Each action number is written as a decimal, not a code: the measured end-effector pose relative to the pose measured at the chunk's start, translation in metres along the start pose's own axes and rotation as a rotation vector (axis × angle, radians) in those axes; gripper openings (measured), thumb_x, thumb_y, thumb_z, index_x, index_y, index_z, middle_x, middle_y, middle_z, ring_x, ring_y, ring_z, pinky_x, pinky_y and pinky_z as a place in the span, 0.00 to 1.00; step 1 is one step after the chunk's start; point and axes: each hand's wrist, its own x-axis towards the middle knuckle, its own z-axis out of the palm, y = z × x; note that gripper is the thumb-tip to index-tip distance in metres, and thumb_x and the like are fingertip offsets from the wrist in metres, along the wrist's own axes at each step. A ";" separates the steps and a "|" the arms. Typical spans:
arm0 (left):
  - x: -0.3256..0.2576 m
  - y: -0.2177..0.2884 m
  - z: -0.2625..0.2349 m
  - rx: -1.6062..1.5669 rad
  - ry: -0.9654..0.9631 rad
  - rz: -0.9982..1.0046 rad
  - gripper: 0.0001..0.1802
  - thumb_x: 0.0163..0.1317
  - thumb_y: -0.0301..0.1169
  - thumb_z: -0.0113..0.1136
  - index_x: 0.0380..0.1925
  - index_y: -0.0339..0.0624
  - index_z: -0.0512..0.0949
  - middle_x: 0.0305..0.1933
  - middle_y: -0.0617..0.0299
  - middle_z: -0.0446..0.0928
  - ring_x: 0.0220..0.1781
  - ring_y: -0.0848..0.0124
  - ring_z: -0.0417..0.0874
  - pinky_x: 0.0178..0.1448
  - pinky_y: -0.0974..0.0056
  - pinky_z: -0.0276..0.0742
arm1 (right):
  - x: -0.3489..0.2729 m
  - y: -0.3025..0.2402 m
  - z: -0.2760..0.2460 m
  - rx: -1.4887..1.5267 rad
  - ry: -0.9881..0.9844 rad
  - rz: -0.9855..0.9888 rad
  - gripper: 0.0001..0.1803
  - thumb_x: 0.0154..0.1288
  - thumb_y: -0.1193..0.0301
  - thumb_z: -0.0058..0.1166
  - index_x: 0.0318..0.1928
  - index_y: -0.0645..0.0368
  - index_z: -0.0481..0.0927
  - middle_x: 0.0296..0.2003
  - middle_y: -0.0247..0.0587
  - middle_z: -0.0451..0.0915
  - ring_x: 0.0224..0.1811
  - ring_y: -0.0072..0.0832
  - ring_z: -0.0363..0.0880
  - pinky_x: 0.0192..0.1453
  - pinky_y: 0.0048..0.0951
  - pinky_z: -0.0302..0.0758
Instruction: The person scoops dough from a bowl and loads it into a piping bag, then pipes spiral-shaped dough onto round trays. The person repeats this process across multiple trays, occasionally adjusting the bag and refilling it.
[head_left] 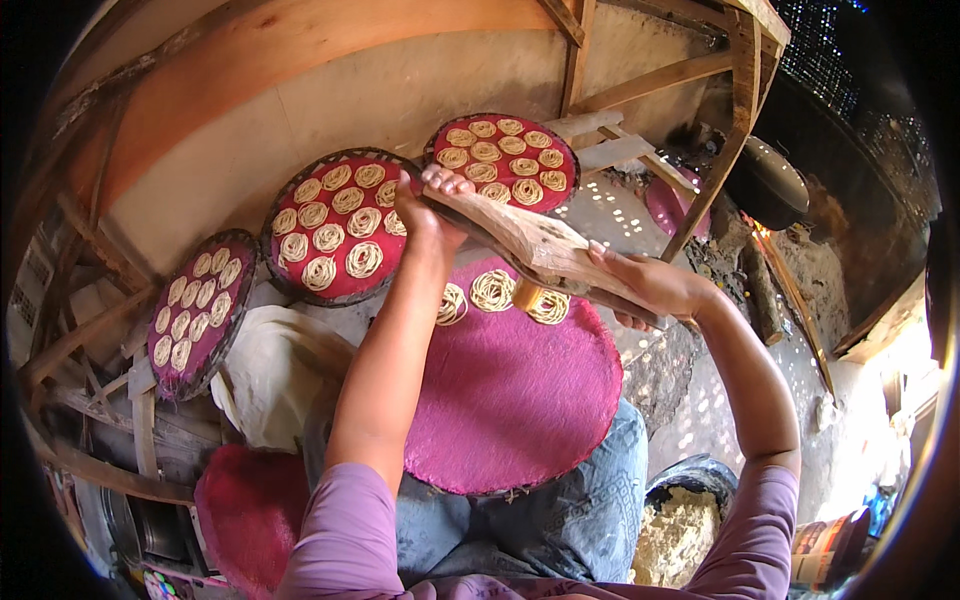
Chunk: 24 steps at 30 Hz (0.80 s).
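My left hand (pixel 437 208) and my right hand (pixel 660 285) are closed round the two ends of a wooden hand press (pixel 525 235), which slants down to the right. Beneath its middle shows a yellowish cylinder (pixel 527 294). Below the press, a round tray covered in magenta cloth (pixel 510 390) rests on my lap. Along its far edge lie coiled nests of pale dough strands, among them a middle nest (pixel 492 290) and a right one (pixel 549 308) right by the cylinder. The press partly hides that far edge.
Round trays full of similar nests stand beyond: one at left (pixel 160 350), one behind my left arm (pixel 290 225), one at the back (pixel 470 130). A bucket of crumbly pale dough (pixel 678 535) sits by my right knee. A fire (pixel 765 238) burns beneath a dark pot (pixel 768 185).
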 end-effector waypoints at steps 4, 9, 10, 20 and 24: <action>-0.027 0.002 -0.007 -0.064 0.374 0.007 0.25 0.64 0.53 0.30 0.17 0.50 0.64 0.15 0.68 0.61 0.17 0.70 0.62 0.30 0.64 0.63 | -0.002 -0.017 0.024 -0.110 0.022 0.152 0.42 0.70 0.35 0.23 0.37 0.59 0.81 0.20 0.37 0.75 0.18 0.23 0.76 0.21 0.27 0.74; -0.031 0.027 -0.003 -0.016 0.132 0.066 0.21 0.61 0.49 0.34 0.15 0.51 0.63 0.14 0.69 0.60 0.16 0.73 0.61 0.27 0.64 0.62 | 0.001 -0.030 0.043 -0.150 0.109 0.101 0.43 0.69 0.34 0.27 0.38 0.60 0.82 0.17 0.39 0.75 0.16 0.26 0.76 0.20 0.27 0.72; -0.032 0.028 -0.001 -0.010 0.232 0.050 0.21 0.62 0.49 0.34 0.15 0.51 0.63 0.14 0.69 0.60 0.16 0.73 0.61 0.27 0.65 0.62 | -0.003 -0.031 0.041 -0.134 0.112 0.108 0.43 0.68 0.33 0.27 0.36 0.61 0.82 0.17 0.39 0.75 0.16 0.26 0.76 0.20 0.27 0.72; -0.036 0.026 0.029 0.024 0.217 0.094 0.18 0.60 0.45 0.37 0.13 0.53 0.62 0.11 0.72 0.59 0.14 0.76 0.59 0.26 0.67 0.61 | -0.008 -0.038 0.045 -0.154 0.237 0.075 0.44 0.65 0.31 0.35 0.35 0.65 0.80 0.14 0.38 0.72 0.16 0.26 0.74 0.20 0.29 0.71; -0.050 0.021 0.022 0.068 0.359 0.116 0.17 0.59 0.40 0.36 0.11 0.53 0.61 0.09 0.74 0.57 0.12 0.77 0.57 0.23 0.69 0.59 | -0.016 -0.028 0.047 -0.146 0.206 0.093 0.42 0.67 0.34 0.34 0.30 0.64 0.81 0.13 0.35 0.71 0.14 0.23 0.72 0.18 0.27 0.69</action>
